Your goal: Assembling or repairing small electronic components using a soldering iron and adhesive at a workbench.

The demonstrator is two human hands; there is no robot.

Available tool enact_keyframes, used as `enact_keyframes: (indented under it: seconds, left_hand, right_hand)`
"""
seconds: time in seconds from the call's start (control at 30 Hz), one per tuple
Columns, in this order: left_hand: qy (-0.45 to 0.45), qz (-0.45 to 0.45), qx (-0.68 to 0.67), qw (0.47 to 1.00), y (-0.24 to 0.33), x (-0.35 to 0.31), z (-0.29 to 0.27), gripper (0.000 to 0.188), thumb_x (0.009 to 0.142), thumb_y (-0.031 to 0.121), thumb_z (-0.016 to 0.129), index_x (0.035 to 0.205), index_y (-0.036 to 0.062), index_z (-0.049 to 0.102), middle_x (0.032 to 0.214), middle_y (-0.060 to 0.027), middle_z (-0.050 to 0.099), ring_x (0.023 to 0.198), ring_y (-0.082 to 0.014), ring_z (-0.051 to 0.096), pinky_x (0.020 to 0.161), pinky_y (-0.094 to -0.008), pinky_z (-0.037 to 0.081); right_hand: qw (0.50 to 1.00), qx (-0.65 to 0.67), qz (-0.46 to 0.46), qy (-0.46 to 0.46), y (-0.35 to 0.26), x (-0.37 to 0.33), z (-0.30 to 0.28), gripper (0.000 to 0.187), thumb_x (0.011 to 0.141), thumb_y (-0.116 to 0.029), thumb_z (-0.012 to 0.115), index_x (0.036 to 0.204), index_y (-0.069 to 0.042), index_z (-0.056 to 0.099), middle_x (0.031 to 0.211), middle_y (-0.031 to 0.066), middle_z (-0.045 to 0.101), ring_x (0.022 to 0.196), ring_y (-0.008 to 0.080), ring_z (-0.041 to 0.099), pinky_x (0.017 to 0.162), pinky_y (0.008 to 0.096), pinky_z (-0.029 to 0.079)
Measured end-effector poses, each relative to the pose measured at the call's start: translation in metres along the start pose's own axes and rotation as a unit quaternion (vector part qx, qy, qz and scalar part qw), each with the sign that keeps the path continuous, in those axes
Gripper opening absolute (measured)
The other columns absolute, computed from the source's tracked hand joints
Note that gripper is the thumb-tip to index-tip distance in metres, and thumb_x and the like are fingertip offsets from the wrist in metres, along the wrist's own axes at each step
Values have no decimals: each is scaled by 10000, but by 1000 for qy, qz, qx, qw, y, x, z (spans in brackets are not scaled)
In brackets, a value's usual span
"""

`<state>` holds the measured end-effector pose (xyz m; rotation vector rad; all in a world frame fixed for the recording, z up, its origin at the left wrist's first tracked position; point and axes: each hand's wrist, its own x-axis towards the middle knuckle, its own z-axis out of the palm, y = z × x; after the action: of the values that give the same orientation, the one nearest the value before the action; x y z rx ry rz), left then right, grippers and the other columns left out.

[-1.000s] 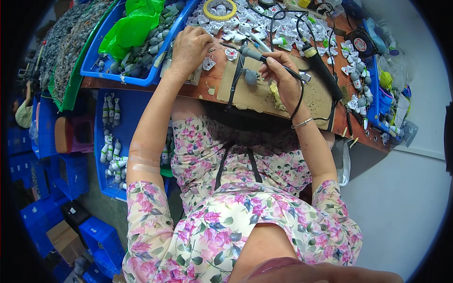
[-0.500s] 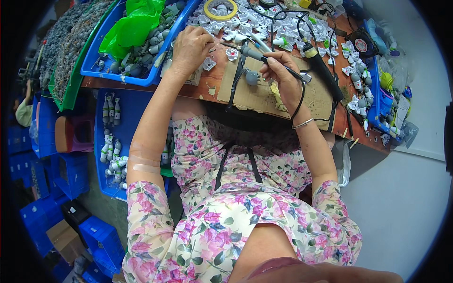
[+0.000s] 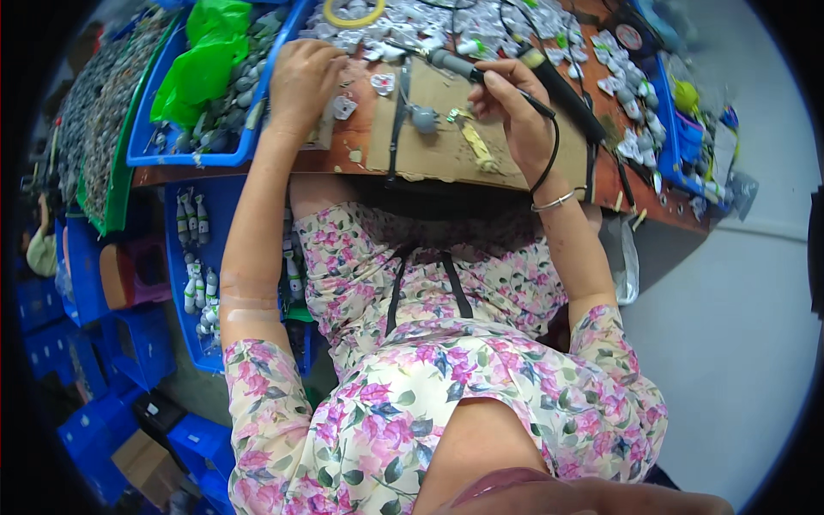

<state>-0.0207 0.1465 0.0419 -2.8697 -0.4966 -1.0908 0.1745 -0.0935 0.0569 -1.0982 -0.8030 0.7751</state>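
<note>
My right hand (image 3: pixel 519 107) is closed around a soldering iron (image 3: pixel 455 64), its grey-and-black handle lying across the fingers. The iron's thin tip points left, and its black cord runs down past my wrist. My left hand (image 3: pixel 302 86) is near the right rim of the blue bin, fingers curled down and together; whatever they pinch is hidden. Under the iron, a rounded grey part (image 3: pixel 423 118) lies on the cardboard sheet (image 3: pixel 438 159). A yellow piece (image 3: pixel 478 144) lies to its right. Between my hands are white plastic pieces, one (image 3: pixel 383 83) with a red spot.
At left, a blue bin (image 3: pixel 193 160) holds grey parts and a green bag. White pieces (image 3: pixel 403 21) and a yellow tape ring (image 3: pixel 354 21) cover the far table. A thick black cylindrical tool (image 3: pixel 562 94) lies at right. Below left, another blue bin (image 3: pixel 176 275) holds grey-and-white assemblies.
The view has shifted, moving the table leftward in the picture. My left hand has moved slightly left, nearer the bin. My right hand, still holding the iron, has moved off the yellow piece.
</note>
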Motion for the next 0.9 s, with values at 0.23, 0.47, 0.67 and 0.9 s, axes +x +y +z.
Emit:
enact_keyframes:
  seconds: [0.23, 0.47, 0.67, 0.9]
  left_hand:
    - [59, 41, -28, 997, 45, 8, 5, 76, 831, 145, 709, 893, 104, 718, 951, -32, 681, 972, -264, 601, 887, -403, 447]
    - [3, 73, -124, 990, 123, -13, 35, 122, 776, 94, 719, 888, 102, 673, 961, -29, 647, 987, -270, 578, 874, -392, 451]
    - [-40, 19, -135, 990, 138, -24, 61, 110, 783, 105, 713, 877, 98, 657, 942, -45, 636, 956, -277, 573, 843, -406, 460]
    - [-60, -12, -164, 985, 141, -26, 66, 103, 820, 77, 693, 905, 62, 638, 952, -81, 631, 934, -309, 577, 826, -405, 483]
  right_hand:
    - [993, -87, -74, 22, -25, -30, -33, 256, 988, -185, 581, 1157, 7, 597, 900, 89, 686, 797, 124, 632, 743, 260, 506]
    - [970, -207, -111, 68, -12, -70, -44, 230, 983, -124, 600, 1177, -2, 584, 945, 73, 676, 841, 98, 617, 780, 239, 501]
    - [955, -268, -103, 74, -5, -97, -50, 244, 970, -98, 619, 1191, -3, 580, 985, 24, 635, 860, 66, 577, 765, 207, 462]
    - [939, -310, -120, 84, 2, -112, -55, 236, 965, -84, 625, 1191, -28, 590, 1000, 37, 636, 904, 94, 595, 796, 235, 475]
